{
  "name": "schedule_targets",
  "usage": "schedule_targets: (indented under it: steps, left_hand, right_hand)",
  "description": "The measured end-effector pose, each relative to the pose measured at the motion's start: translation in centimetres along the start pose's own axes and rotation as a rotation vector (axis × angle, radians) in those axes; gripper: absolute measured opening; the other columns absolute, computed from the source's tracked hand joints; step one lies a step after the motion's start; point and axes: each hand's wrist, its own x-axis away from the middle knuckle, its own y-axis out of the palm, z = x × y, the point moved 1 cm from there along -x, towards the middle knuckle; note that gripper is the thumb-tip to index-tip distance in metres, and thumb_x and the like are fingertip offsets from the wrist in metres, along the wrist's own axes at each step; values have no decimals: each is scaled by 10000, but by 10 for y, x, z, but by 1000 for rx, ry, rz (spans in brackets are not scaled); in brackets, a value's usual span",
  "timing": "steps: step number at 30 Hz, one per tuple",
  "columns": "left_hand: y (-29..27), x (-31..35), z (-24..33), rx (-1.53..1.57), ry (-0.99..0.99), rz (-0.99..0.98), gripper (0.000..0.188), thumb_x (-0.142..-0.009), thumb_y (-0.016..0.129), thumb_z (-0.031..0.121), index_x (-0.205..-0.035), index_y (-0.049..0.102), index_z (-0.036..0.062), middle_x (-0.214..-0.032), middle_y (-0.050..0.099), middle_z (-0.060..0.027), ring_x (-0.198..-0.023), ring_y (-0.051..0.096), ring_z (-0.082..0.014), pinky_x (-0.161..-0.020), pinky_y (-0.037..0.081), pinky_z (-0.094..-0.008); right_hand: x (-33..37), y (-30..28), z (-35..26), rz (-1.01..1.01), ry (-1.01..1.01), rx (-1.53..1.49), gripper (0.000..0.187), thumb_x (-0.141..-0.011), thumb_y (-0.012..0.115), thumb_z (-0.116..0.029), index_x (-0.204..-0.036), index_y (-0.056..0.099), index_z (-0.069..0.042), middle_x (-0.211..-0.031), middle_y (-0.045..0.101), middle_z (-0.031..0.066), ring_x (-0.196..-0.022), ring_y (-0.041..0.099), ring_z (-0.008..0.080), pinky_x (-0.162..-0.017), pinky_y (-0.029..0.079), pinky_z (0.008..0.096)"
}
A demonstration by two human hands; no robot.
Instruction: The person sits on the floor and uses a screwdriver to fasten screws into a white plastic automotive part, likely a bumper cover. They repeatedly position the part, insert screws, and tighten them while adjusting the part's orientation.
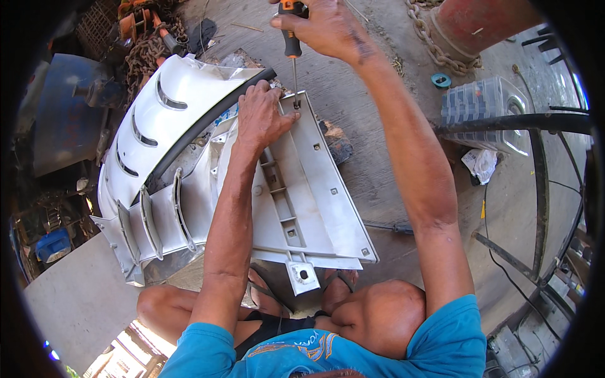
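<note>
A pale white plastic panel (302,170) with ribs, square clip holes along its edge and a mounting tab lies in front of my legs. My left hand (263,113) is closed over its far edge, thumb beside the far corner. My right hand (328,31) grips the orange-and-black handle of a screwdriver (292,43), held upright. Its shaft points down to a small dark clip (297,104) at that corner; whether the tip is seated cannot be told. Beyond my left forearm lies a glossy white curved panel (142,120) with slots and a black edge strip.
Rusty chains (146,60) and a blue metal piece (69,113) are at the far left. On the right stand a clear organizer case (485,110), a black metal frame (539,183) and a red cylinder (476,28) with a chain. A teal tape roll (441,80) lies nearby.
</note>
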Motion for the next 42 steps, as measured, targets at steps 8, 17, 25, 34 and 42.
schedule_targets:
  steps: [8, 17, 25, 34, 42]
  left_hand:
    - [-1, 1, 2, 5, 5, 1, 580, -741, 851, 432, -1128, 746, 13, -1068, 576, -129, -1100, 538, -305, -929, 422, -448]
    - [-2, 2, -1, 5, -5, -7, 573, -742, 845, 431, -1121, 743, 13, -1064, 571, -132, -1094, 534, -308, -922, 419, -447]
    - [-4, 1, 3, 1, 0, -13, 605, -746, 841, 417, -1218, 752, 49, -1066, 594, -113, -1071, 546, -292, -900, 408, -432]
    - [2, 3, 1, 82, 57, 112, 550, -731, 867, 365, -1200, 750, 103, -1065, 601, -102, -1071, 552, -286, -902, 400, -440]
    - [5, 5, 5, 158, 208, 157, 411, -793, 836, 188, -1189, 753, 120, -1021, 589, -105, -1061, 560, -304, -916, 410, -428]
  right_hand:
    - [1, 0, 3, 26, 8, 100, 422, -898, 653, -152, -1301, 637, -25, -969, 713, 172, -954, 687, 304, -860, 549, 417]
    - [12, -12, -23, -49, 244, -208, 442, -897, 629, -142, -1325, 621, -28, -812, 673, 87, -663, 660, 190, -689, 560, 378]
    - [3, 15, 17, 139, 118, -42, 427, -919, 615, -140, -1337, 604, -54, -778, 624, 72, -749, 657, 161, -700, 554, 341]
    - [5, 5, 26, 74, 143, -923, 472, -841, 556, -66, -1311, 559, -23, -965, 597, 52, -856, 627, 155, -756, 539, 310]
    - [22, -20, 26, 120, 281, -757, 425, -850, 550, -74, -1268, 562, 0, -947, 577, 30, -806, 589, 142, -749, 538, 304]
